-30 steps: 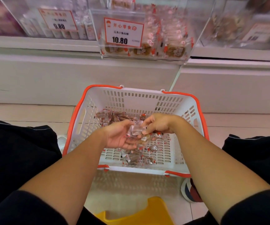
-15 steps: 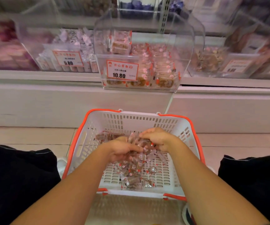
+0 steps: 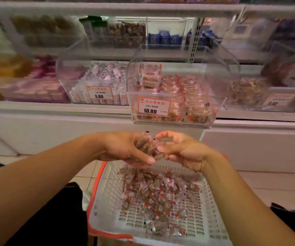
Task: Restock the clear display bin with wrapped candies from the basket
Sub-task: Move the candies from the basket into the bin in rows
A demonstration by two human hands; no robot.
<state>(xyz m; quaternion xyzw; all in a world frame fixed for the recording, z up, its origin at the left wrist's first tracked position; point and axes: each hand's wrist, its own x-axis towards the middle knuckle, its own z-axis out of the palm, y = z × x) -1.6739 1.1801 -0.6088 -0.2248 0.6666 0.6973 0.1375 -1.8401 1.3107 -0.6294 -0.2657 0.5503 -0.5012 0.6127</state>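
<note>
Left hand (image 3: 125, 150) and right hand (image 3: 182, 150) clutch blurred candies (image 3: 146, 147), partly hidden.

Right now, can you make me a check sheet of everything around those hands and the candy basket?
Surface: pale tiled floor under the basket; white shelf ledge above.
Job's things: white basket with an orange rim, candies piled inside; clear bin tagged 10.80, partly filled.
Clutter: neighbour bin tagged 9.80; more blurred bins on either side and on the shelf above.
Grips: left hand and right hand together hold a small bunch of candies above the basket, below the bin.
Cables: nothing seen.
Surroundings: shop shelving; dark clothing at both lower corners.
</note>
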